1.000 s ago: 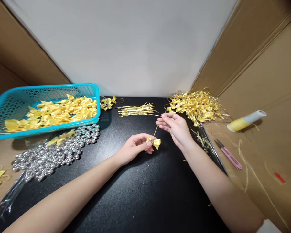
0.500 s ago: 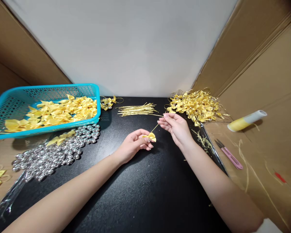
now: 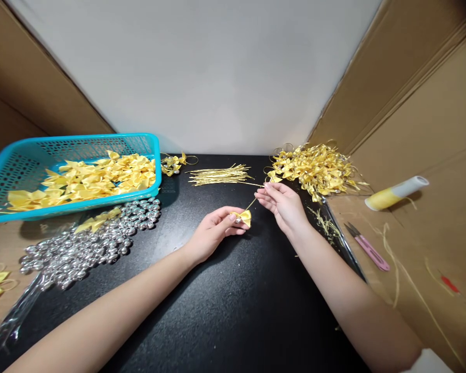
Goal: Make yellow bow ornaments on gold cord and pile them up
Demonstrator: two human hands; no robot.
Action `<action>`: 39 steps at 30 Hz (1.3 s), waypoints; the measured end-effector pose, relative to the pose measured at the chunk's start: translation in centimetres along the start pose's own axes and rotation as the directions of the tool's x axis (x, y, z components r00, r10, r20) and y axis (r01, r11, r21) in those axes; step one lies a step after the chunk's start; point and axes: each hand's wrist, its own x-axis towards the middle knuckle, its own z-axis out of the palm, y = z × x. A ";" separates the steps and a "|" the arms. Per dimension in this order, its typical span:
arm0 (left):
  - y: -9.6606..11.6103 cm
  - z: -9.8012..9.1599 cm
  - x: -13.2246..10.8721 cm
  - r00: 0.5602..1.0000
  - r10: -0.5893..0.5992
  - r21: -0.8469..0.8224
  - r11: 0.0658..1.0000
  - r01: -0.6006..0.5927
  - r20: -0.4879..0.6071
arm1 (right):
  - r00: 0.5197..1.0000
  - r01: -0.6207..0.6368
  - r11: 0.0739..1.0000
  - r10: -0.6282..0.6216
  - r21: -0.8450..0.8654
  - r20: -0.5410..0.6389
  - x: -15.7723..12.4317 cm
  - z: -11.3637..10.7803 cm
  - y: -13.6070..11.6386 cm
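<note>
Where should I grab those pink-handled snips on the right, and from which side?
Best by the pink handle, I'd say, coming from above on the near side with the right hand once free: the snips lie on the brown surface, handle end nearer the person, dark blades pointing away.

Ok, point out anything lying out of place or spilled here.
Yellow ribbon pieces lie on the silver beads, apart from those in the blue basket, so look strayed. Thin pale scraps litter the right side of the black table, like offcuts. The bow in the left hand shows no damage.
</note>
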 end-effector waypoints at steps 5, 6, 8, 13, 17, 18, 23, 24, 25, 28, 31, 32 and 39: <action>0.0 -0.1 0.1 1.000 -0.011 -0.026 1.000 0.011 -0.010 | 1.000 -0.022 1.000 0.022 -0.004 0.016 -0.2 0.2 0.3; 0.0 -0.2 0.1 1.000 -0.011 -0.026 1.000 0.010 -0.012 | 1.000 -0.024 1.000 0.024 -0.004 0.017 -0.2 0.2 0.4; 0.0 -0.2 0.2 1.000 -0.008 -0.021 1.000 0.007 -0.020 | 0.999 -0.028 1.000 0.028 -0.004 0.021 -0.2 0.2 0.6; -0.2 -0.2 0.1 0.999 -0.007 0.009 1.000 0.007 -0.038 | 0.999 -0.038 0.999 0.038 -0.001 0.027 -0.2 0.2 0.7; 0.0 -0.1 0.0 0.998 -0.004 0.014 1.000 0.005 -0.069 | 0.999 -0.042 0.999 0.043 -0.005 0.028 -0.2 0.2 0.8; 0.0 -0.1 0.0 0.997 -0.005 0.007 1.000 0.006 -0.073 | 0.999 -0.045 0.999 0.045 -0.005 0.029 -0.2 0.2 0.8; 0.4 0.1 -0.1 0.999 -0.029 -0.048 0.998 0.028 -0.018 | 0.998 -0.054 0.998 0.054 -0.010 0.027 -0.2 0.2 0.8; 0.4 0.1 -0.1 0.999 -0.037 -0.052 0.998 0.037 0.002 | 0.998 -0.054 0.998 0.054 -0.012 0.026 -0.2 0.2 0.8; 0.4 0.1 -0.1 0.999 -0.044 -0.051 0.998 0.045 0.026 | 0.998 -0.055 0.998 0.055 -0.013 0.025 -0.2 0.2 0.8; 0.3 0.0 -0.2 0.995 -0.050 -0.036 0.998 0.053 0.092 | 0.998 -0.055 0.998 0.056 -0.019 0.021 -0.2 0.1 0.8; 0.1 -0.1 -0.3 0.991 -0.057 -0.012 0.998 0.059 0.124 | 0.998 -0.062 0.998 0.062 -0.025 0.011 -0.2 0.1 0.8; 0.1 -0.2 -0.3 0.990 -0.060 -0.004 0.998 0.061 0.132 | 0.998 -0.065 0.998 0.066 -0.025 0.008 -0.2 0.1 0.8; -0.1 -0.2 -0.2 0.992 -0.034 0.029 0.999 0.030 0.118 | 0.998 -0.056 0.998 0.056 -0.022 0.000 -0.2 0.2 0.3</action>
